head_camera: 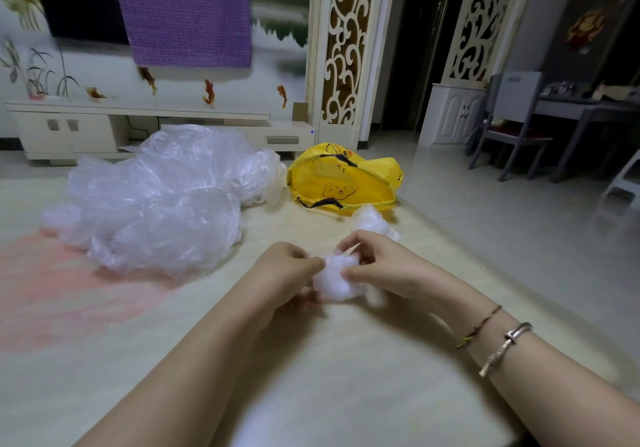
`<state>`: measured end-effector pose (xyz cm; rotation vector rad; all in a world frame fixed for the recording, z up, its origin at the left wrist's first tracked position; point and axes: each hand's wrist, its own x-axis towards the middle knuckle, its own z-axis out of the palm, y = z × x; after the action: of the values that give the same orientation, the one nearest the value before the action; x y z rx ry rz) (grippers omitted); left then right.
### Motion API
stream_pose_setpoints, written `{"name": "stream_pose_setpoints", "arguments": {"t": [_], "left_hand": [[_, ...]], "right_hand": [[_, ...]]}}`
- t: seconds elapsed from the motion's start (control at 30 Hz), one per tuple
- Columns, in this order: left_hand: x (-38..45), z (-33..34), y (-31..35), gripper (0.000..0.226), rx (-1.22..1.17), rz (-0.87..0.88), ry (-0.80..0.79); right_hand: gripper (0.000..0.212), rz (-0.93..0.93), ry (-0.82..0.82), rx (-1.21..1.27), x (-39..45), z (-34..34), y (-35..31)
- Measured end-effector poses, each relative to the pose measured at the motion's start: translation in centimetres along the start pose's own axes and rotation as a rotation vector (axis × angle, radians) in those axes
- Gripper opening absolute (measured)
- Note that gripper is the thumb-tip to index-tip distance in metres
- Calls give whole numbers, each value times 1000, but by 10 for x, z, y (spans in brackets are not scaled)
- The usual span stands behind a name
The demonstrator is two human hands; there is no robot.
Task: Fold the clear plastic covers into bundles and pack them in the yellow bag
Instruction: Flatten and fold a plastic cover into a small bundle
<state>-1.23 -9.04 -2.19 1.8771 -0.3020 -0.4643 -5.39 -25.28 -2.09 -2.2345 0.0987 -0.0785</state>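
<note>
While both hands work together over the table (311, 360), a small wad of clear plastic (335, 278) sits squeezed between them: the left hand (289, 273) curls round its near-left side and the right hand (377, 263) pinches it from the other, fingers bent in tight. Neither hand is loose; both are closed on that one wad, which is held just above or on the tabletop, I cannot tell which.

Just beyond the right hand's knuckles lies another little bundle (372, 221), seemingly finished, and right behind that the yellow bag (341, 180) slumps on its side. Its mouth looks collapsed rather than open. Off past the left hand, well apart from the grip, the big heap of unfolded covers (162, 197) spreads across the table, so I'd judge most of the job remains.

What could go wrong from here? The plastic is springy and slick. If either hand eases off before the wad is tucked or knotted, it will likely puff back open and need folding again. Reaching for the bag with one hand leaves the other holding alone, and a loose tail could slip out. With the bag lying flat, pushing a bundle at it may just shove the bag toward the far edge. The finished bundle sits in the way too and could be knocked off the right side.
</note>
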Motion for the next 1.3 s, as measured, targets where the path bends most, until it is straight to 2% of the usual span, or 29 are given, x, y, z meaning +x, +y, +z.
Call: {"name": "stream_pose_setpoints", "arguments": {"t": [0.07,0.13,0.23,0.43,0.53,0.63,0.73,0.83,0.93,1.03,1.07,1.13,1.17,1.27,1.3], "left_hand": [[1,1,0,34,41,95,88],[0,1,2,44,-6,99,66],[4,2,4,34,-148,72,44],[12,4,13,26,-263,130,34],[30,6,26,19,-228,175,76],[58,6,32,20,-11,261,171],[94,6,25,36,290,338,196],[133,7,19,41,585,349,152],[157,11,16,32,757,321,63],[163,15,17,32,815,314,53],[161,16,19,34,811,329,64],[155,18,24,38,768,375,67],[150,18,26,40,730,398,56],[126,17,32,44,568,405,-15],[116,16,34,45,519,413,-51]], "right_hand": [[28,25,47,119,-2,-1,-4],[27,9,111,249,-5,-1,-8],[30,-13,150,281,-5,-1,-10],[22,27,-107,188,-4,-24,-12],[19,-14,23,185,8,-43,-9],[20,-15,321,177,28,-59,-2],[28,42,437,109,53,-62,13],[38,186,343,-63,74,-57,32],[27,336,259,-326,83,-54,46],[49,416,141,-346,81,-56,50],[46,402,122,-322,79,-58,50],[22,317,133,-248,72,-64,45],[17,251,162,-165,67,-68,42],[12,56,341,151,54,-82,33],[13,-7,393,187,49,-86,27]]}}
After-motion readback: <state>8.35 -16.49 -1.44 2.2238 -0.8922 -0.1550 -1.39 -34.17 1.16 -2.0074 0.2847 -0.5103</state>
